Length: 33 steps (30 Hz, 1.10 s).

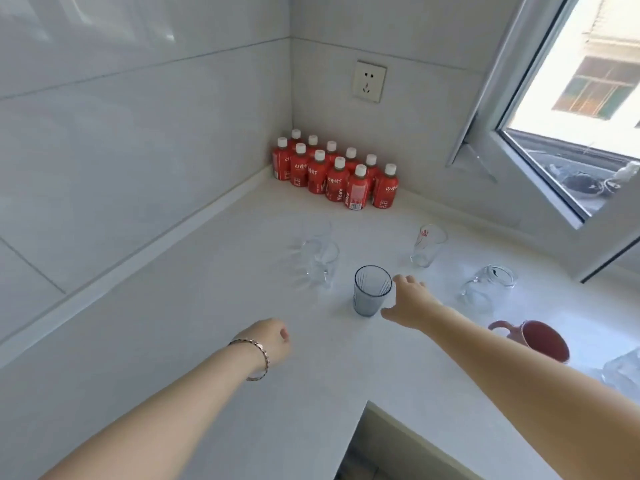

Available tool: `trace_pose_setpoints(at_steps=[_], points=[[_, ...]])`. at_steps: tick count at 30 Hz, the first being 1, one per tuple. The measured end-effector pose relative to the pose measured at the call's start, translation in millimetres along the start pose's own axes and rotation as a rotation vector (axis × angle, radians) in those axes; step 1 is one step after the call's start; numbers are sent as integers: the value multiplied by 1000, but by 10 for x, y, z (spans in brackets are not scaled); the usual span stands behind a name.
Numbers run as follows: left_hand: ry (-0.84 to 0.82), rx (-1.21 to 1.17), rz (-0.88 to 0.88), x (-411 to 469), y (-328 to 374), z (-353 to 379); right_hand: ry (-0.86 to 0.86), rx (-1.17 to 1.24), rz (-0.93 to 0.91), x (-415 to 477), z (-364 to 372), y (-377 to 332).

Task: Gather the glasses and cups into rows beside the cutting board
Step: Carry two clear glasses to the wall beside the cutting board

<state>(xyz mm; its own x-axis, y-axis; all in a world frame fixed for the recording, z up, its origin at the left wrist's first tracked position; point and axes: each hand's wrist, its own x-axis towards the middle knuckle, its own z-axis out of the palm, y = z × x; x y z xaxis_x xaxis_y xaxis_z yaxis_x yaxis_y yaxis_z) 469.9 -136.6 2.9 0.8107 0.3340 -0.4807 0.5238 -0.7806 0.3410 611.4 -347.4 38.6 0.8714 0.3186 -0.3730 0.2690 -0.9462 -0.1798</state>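
Grey tumbler point(372, 295): upright on table point(207, 341), mouth up, axis vertical. Right hand point(410, 301): grip spread, just beside tumbler, empty. Left hand point(273, 342): grip curled closed, empty.

I see a white L-shaped counter point(194, 341) running into a tiled corner. At twelve o'clock, tight in that corner, red bottles point(334, 171) with white caps stand in two rows. Nearer the middle stands a grey ribbed glass point(371, 290). At ten o'clock from it are clear glasses point(320, 259), close together. At one o'clock stands a clear glass with red print point(427, 244). At three o'clock sits a clear pitcher point(488, 287), and toward four o'clock a red mug point(540, 339).
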Motion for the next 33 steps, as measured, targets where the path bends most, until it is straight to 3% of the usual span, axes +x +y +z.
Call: trace_pose_setpoints(at_steps=[9,15,18,24,29,33], points=[[274,-49,101,1372,596,-418,-92,-78,-129,831,-33,-135],[116,53,27,1902,961,-404,-97,-27,-197,919,37,-2],[127,61,-10,1971,1006,-334,-66,42,-193,928,67,45],[169,101,84,1747,906,-284,13,93,-144,788,81,155],[143,103,159,1102,736,-255,70,5,-221,489,4,140],[205,36,117,309,471,-214,87,-1,-322,86,-72,-28]])
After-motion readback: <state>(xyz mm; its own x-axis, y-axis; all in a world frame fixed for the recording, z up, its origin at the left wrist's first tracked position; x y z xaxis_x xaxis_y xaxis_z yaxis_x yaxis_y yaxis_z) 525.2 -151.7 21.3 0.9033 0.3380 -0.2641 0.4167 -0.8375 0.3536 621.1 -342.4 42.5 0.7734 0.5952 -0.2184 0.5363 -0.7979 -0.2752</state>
